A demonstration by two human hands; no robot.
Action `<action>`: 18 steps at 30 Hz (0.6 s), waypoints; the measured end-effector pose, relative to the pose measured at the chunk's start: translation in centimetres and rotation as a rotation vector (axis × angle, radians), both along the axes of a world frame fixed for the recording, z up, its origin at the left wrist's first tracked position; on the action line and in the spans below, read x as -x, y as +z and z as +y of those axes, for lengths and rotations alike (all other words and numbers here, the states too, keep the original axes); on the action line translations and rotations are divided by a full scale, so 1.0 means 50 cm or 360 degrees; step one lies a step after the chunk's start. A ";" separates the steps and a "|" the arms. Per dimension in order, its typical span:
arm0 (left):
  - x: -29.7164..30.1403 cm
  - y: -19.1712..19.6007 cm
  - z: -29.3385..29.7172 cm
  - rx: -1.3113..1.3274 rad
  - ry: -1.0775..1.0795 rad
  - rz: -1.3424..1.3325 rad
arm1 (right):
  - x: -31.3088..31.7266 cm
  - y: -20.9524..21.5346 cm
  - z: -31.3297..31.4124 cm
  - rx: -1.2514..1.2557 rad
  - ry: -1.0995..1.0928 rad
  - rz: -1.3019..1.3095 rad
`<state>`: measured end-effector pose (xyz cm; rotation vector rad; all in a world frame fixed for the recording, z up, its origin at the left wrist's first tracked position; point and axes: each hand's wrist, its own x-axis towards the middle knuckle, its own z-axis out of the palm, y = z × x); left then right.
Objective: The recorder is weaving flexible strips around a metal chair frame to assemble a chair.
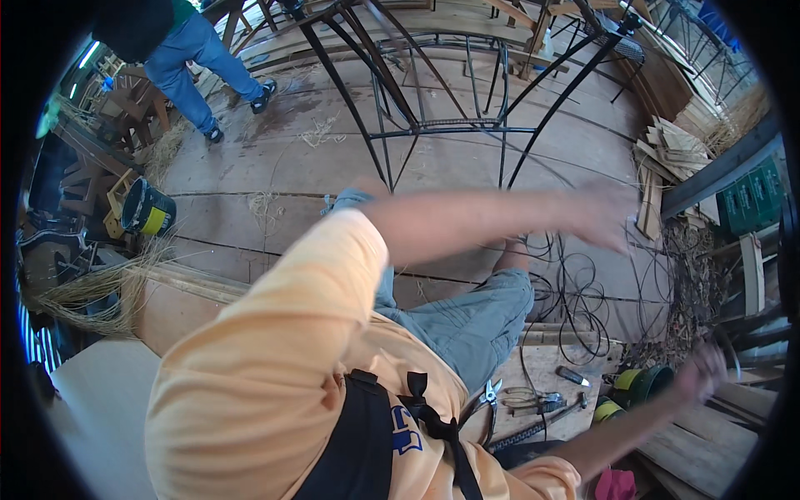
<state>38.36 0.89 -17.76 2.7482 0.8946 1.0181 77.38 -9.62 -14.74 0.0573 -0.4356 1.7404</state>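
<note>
The left hand [604, 218], fingers spread and empty, hung at right of frame above the black wire coils [575, 292]; the right hand [704, 367], grip indiscernible, reached lower right.

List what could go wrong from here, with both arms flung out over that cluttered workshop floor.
1. The left hand sweeps, blurred, just above loose black wire loops; it might snag them.
2. The right hand reaches, blurred, toward stacked planks beside a green-and-yellow container, which it could tip.
3. Pliers and other hand tools lie on the board close to the knee; a shift of the leg could scatter them.
</note>
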 end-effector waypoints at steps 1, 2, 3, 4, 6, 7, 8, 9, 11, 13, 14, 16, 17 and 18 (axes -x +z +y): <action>0.047 -0.068 0.044 0.0084 0.0197 0.0297 | -0.170 0.026 -0.046 -0.0156 -0.0480 -0.0157; 0.091 -0.062 0.054 0.0496 0.0301 0.0589 | -0.304 0.010 -0.086 -0.0250 -0.0750 -0.0249; 0.132 -0.091 0.089 0.0575 0.0340 0.0384 | -0.364 0.004 -0.092 -0.0362 -0.0984 -0.0329; 0.164 -0.113 0.107 0.0636 0.0388 0.0175 | -0.265 0.016 -0.085 0.0061 -0.1140 -0.0007; 0.113 -0.055 0.104 0.0627 0.0461 -0.0168 | -0.194 -0.083 -0.075 0.0242 -0.0285 -0.0003; 0.077 -0.020 0.095 0.0622 0.0566 -0.0497 | -0.109 -0.191 -0.024 0.0212 -0.0542 -0.0328; 0.070 -0.002 0.073 0.0459 0.0569 -0.0558 | 0.217 -0.188 0.019 0.0607 -0.1416 -0.1355; 0.010 0.014 0.050 0.0303 0.0443 -0.0674 | 0.253 -0.274 0.058 0.0483 -0.0524 -0.1167; -0.030 -0.001 -0.011 0.0400 0.0444 -0.0198 | 0.584 -0.245 0.063 0.0476 -0.0279 -0.1350; -0.097 -0.050 -0.090 0.0372 0.0266 -0.0010 | 0.677 -0.270 0.106 0.0216 -0.0137 -0.1714; -0.103 -0.061 -0.124 0.0354 0.0173 0.0291 | 0.715 -0.258 0.112 0.0222 -0.0263 -0.1352; -0.066 -0.070 -0.166 0.0116 0.0237 0.0213 | 0.743 -0.268 0.135 0.0242 -0.0304 -0.0886; -0.047 -0.068 -0.189 -0.0134 0.0258 0.0114 | 0.722 -0.281 0.150 0.0275 -0.0264 -0.0798; -0.015 -0.064 -0.206 -0.0165 0.0408 -0.0071 | 0.728 -0.290 0.156 0.0297 -0.0190 -0.0804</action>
